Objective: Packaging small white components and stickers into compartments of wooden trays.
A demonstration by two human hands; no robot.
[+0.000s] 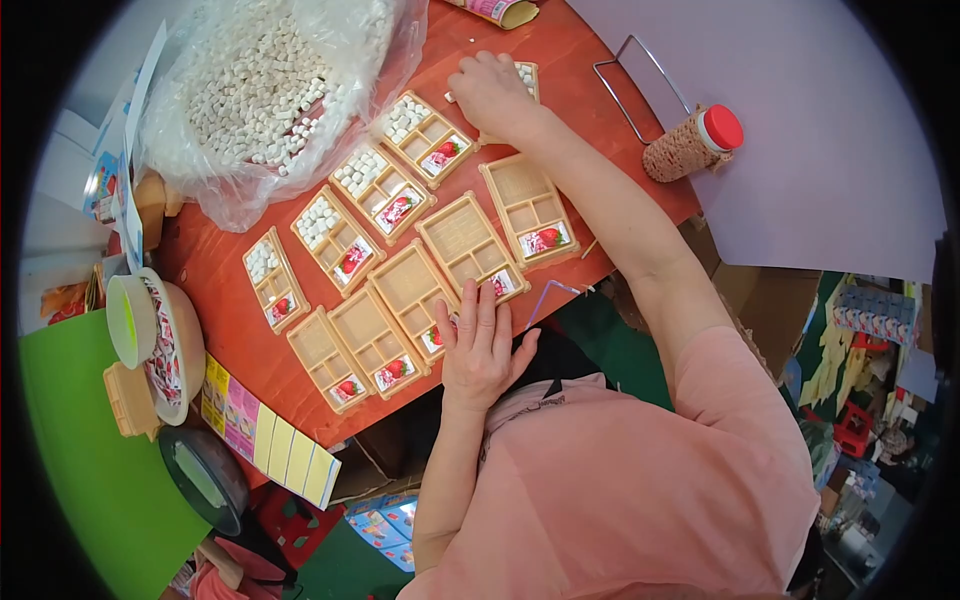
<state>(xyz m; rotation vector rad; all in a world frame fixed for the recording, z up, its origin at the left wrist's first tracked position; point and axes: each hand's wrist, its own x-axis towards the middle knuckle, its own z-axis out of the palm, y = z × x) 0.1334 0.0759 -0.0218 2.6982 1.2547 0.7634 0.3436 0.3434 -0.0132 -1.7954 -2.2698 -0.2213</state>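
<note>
Tan compartment trays (470, 245) with red-and-white labels (543, 240) fill the red table, beside a clear bag (260, 90) (white pieces inside).

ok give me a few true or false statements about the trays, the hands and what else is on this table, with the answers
1. The right hand rests on a tray at the far edge of the red table. True.
2. Every tray holds white pieces. False: the four trays in the far row hold white pieces, the near row is unfilled.
3. The left hand lies flat, palm down, at the near table edge. True.
4. The jar with the red lid stands upright. False: it lies on its side.
5. The clear bag holds white pieces. True.
</note>
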